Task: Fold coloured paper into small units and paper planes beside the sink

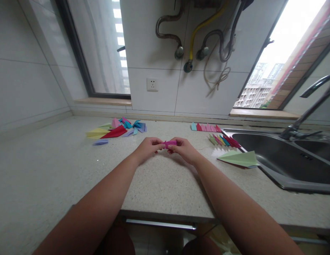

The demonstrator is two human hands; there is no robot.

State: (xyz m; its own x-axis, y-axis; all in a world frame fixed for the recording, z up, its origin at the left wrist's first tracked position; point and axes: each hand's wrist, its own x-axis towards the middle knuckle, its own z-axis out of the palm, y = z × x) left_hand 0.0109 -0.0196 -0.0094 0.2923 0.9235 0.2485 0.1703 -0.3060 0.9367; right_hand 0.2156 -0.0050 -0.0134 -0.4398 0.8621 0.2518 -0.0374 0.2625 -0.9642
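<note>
Between my two hands is a small magenta piece of folded paper (170,143), held just above the countertop in the middle of the view. My left hand (150,147) pinches its left end with thumb and fingertips. On the other side, my right hand (183,148) grips the right end, the thumb at its front. The fingers cover both ends of the paper, so its full shape is hidden.
A pile of coloured folded papers (115,130) lies back left. At right are two rows of small folded pieces (206,127) and a pale green paper plane (239,158), beside the steel sink (271,182) and faucet (295,125). Pipes hang on the wall.
</note>
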